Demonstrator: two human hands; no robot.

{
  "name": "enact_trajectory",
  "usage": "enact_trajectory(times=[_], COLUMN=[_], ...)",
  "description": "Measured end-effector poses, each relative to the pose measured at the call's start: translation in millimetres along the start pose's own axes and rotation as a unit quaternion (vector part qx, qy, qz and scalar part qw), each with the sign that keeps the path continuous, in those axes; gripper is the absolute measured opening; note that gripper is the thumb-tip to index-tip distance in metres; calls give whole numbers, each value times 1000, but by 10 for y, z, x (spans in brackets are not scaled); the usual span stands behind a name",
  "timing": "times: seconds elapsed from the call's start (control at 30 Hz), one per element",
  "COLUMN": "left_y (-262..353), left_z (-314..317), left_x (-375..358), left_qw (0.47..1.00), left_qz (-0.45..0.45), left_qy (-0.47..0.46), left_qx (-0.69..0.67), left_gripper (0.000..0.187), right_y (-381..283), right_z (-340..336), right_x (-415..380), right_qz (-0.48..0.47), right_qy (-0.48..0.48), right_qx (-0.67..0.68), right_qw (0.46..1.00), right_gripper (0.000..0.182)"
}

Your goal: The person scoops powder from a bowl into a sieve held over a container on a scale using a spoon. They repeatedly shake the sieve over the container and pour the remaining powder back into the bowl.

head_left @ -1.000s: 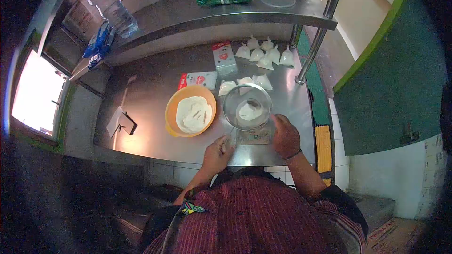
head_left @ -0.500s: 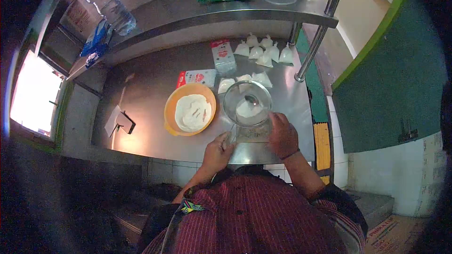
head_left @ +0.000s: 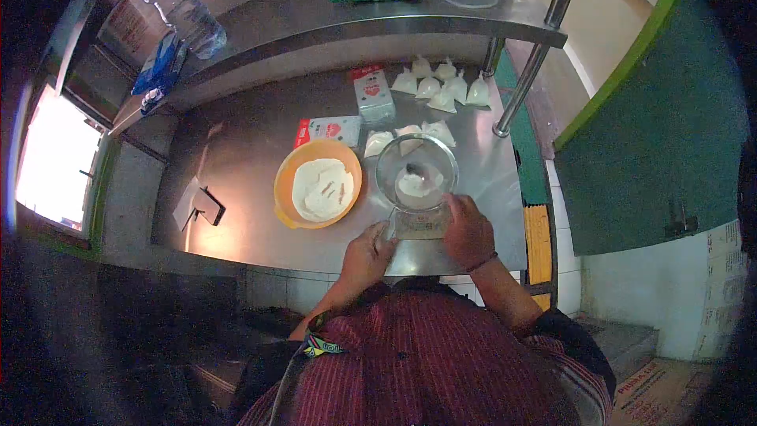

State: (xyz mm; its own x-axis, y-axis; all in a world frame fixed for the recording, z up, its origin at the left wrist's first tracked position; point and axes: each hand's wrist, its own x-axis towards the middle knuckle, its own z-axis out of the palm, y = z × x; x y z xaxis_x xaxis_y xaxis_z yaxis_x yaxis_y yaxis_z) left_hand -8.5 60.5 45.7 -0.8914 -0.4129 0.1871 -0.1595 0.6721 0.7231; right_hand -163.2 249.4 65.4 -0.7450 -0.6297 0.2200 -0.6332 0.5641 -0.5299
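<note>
A round see-through bowl [head_left: 384, 197] with white powder [head_left: 413, 184] in its bottom stands over a kitchen scale [head_left: 422, 226]. Inside the bowl, a dark, shiny spoon head [head_left: 414, 169] shows above the powder. My right hand [head_left: 471, 233] is closed at the bowl's lower right rim; what its fingers grip is hidden. Left of the scale, my left hand [head_left: 369, 253] pinches a thin clear piece that looks like a plastic bag [head_left: 390, 225]. An orange basin [head_left: 282, 189] of white powder [head_left: 322, 189] sits to the left, away from both hands.
Several tied bags of white powder [head_left: 441, 92] stand at the back right, with more bags [head_left: 378, 142] behind the bowl. Two red-and-white packs [head_left: 374, 96] lie nearby. A phone [head_left: 210, 206] leans at left. An overhead shelf [head_left: 315, 30] and its metal post [head_left: 530, 71] border the table.
My right hand has shifted slightly left along the bowl's rim. The spoon head and powder in the bowl have moved a little. My left hand stays nearly in place.
</note>
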Motion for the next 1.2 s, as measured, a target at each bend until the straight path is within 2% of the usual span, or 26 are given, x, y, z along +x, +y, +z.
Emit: enact_trajectory(times=[0.03,0.1,0.17,0.2,0.27,0.3,0.37,0.47,0.57,0.67,0.73,0.83,0.9,0.97,1.0,1.07,1.2], left_y=[3,68,196,152,25,62,140,135,6,-11,66,61,27,4,37,104,20], left_z=[-8,-39,-97,-53,56,34,-4,-27,63,53,1,-7,4,22,5,-44,43], left_x=[0,5,35,40,38,40,33,50,-3,-21,-14,-28,-42,-50,-43,-27,-41], left_qw=[1000,1000,995,995,998,998,998,999,1000,999,998,997,997,1000,1000,995,996], left_qz=[-8,-16,-78,-78,55,56,-58,-27,-8,-39,-54,-64,-62,-15,-17,-85,-81], left_qy=[-11,-22,-60,-59,23,22,-34,-31,-3,-16,-28,-36,-32,-5,-4,-53,-36], left_qx=[3,5,-21,-20,-13,-13,-19,-12,-30,-29,-22,-16,-17,7,6,-15,-27], left_gripper=[46,46,44,44,43,43,43,45,47,49,50,50,50,49,49,48,48], right_y=[-58,-67,-79,-103,-116,-100,-40,52,123,95,90,148,166,182,190,236,256], right_z=[-77,-114,-152,-162,-130,-81,-25,-5,15,-16,-18,-22,-42,-62,-67,-27,51], right_x=[5,10,8,-12,-63,-91,-106,-60,-29,26,57,21,54,78,96,101,71], right_qz=[-14,-13,-12,-23,-34,-46,-58,-20,-16,1,25,-20,-1,20,32,43,5], right_qy=[35,21,10,0,-9,-11,-11,-31,22,30,-33,-24,-15,-7,-9,-10,-21], right_qx=[-15,-39,-63,-58,-53,-57,-60,-87,-62,-40,-34,-42,-34,-27,-15,-2,26], right_qw=[999,999,998,998,998,997,996,996,998,999,999,999,999,999,999,999,999], right_gripper=[45,45,45,45,45,45,45,44,44,45,46,46,46,46,45,44,41])
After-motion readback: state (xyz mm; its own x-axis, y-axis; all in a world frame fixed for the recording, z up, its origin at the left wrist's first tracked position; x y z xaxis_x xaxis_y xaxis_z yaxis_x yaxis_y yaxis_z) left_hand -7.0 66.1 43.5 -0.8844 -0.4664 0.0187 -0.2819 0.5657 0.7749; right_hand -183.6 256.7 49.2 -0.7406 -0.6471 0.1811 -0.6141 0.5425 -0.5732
